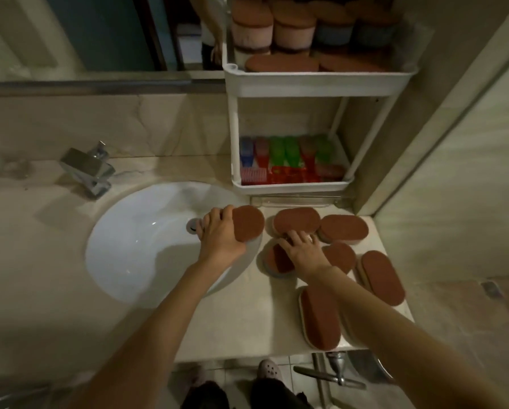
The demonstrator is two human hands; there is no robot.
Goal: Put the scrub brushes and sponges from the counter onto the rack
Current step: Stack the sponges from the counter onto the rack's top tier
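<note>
- Left hand (221, 236): your fingers are curled round the left end of one sponge (249, 227), brown face up, held above the right rim of the sink (147, 246). Gripping it by one end leaves most of its length free, which should suit sliding it flat into a tray.
- Right hand (303, 252): it lies palm down across the loose sponges (344, 228), fingertips at the near edge of the back-left one. I cannot tell whether your fingers have closed on a sponge or only rest there.
- Loose sponges: these lie brown face up on the counter (262, 320) between the sink and the side wall, close together, some touching. Your right forearm partly hides the nearest.
- Rack (318, 84): it stands at the back of the counter against the wall. The top tray carries brown sponges lying flat at its front, with taller stacks behind. The lower tray is packed with coloured brushes (291, 160).
- Progress: no brush shows on the counter, so that part appears done and only sponges are left.
- Assessment: taking one sponge per hand would halve your trips.
- Risk: the top tray looks crowded, so lay each sponge flat. The held sponge hangs over the basin and would drop in if it slipped.
</note>
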